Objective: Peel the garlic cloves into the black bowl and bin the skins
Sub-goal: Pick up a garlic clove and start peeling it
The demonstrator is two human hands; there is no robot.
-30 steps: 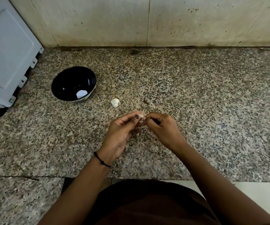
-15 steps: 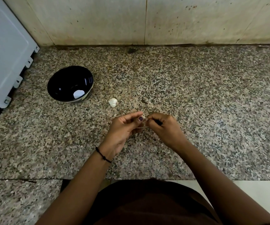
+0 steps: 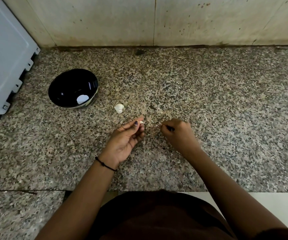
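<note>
White clove [image 3: 141,122] is pinched between thumb and fingers [image 3: 136,123] of our left hand [image 3: 125,141]; our right hand [image 3: 178,134], just beside, pinches what looks like a scrap of skin [image 3: 160,123]. We should hold the clove firm and pull skin away in small strips. Beyond the fingers lies another garlic piece [image 3: 119,108] on the surface [image 3: 209,94]; further left, the black bowl [image 3: 62,84].

The black bowl [image 3: 65,87] stands upright on the counter [image 3: 209,101], with one white clove [image 3: 82,99] lying in its bottom. A pale garlic piece [image 3: 119,108] lies just right of the bowl. The left hand [image 3: 126,141] pinches a small clove [image 3: 141,122]. The right hand [image 3: 179,134], apart from it, pinches a scrap of skin [image 3: 160,123].
</note>
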